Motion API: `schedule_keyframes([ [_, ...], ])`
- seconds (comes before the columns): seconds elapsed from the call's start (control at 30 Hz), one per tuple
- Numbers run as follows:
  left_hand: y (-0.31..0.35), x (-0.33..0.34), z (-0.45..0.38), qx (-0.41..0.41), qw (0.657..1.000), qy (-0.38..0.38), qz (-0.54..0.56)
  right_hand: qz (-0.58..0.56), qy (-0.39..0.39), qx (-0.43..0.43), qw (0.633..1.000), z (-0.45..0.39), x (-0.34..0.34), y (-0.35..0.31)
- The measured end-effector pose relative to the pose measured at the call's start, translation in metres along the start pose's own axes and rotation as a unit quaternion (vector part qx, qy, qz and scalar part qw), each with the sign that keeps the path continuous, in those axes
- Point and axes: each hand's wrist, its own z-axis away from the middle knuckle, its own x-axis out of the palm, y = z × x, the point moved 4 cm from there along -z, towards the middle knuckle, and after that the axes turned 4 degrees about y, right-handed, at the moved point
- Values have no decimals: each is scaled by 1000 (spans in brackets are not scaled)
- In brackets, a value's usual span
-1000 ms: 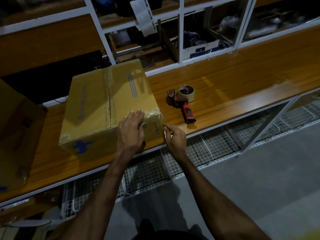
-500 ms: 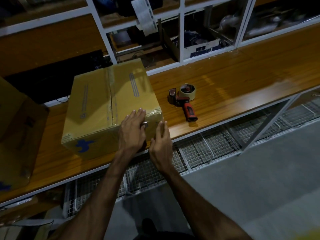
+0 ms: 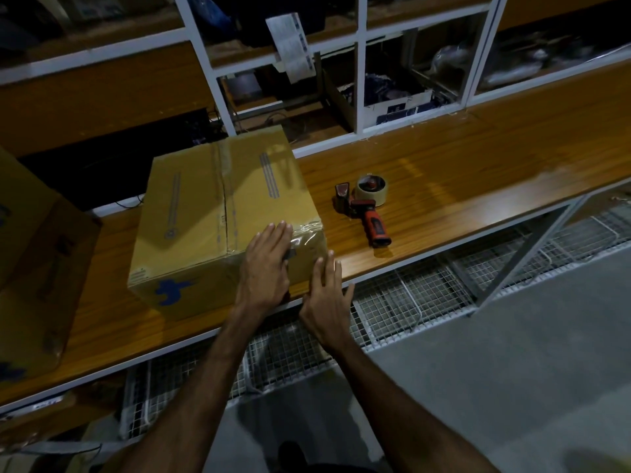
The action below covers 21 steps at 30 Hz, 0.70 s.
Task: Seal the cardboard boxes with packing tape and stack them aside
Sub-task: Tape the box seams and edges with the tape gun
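Cardboard box [image 3: 218,216]: stood on the wooden bench [image 3: 461,172], clear tape along its top seam. Left hand [image 3: 264,268], fingers straight, lay flat over the box's near right corner; right hand [image 3: 326,298], fingers straight, pressed the box's near side. Tape dispenser [image 3: 367,206]: lay just right of the box.

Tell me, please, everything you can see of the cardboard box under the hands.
The box is brown cardboard, closed, resting flat on the wooden bench near its front edge. Clear tape runs along the top centre seam and wraps glossily over the near right corner. Grey print lines mark the top; a blue logo shows on the front face. The left hand lies flat over the top front edge; the right hand presses straight fingers against the near right side. The tape gun lies apart, to the right.
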Motion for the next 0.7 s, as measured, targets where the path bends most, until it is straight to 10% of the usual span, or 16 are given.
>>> schedule_keyframes([
  [0.33, -12, 3, 24, 85, 996, -3, 3, -255, 214, 29, 943, -28, -86, 19],
  [0.53, -10, 4, 28, 99, 995, 20, 13, -233, 17, -155, 960, -111, -138, -21],
  [0.7, -22, -15, 37, 107, 990, 52, 76, -151, 12, -256, 955, -114, -127, -10],
])
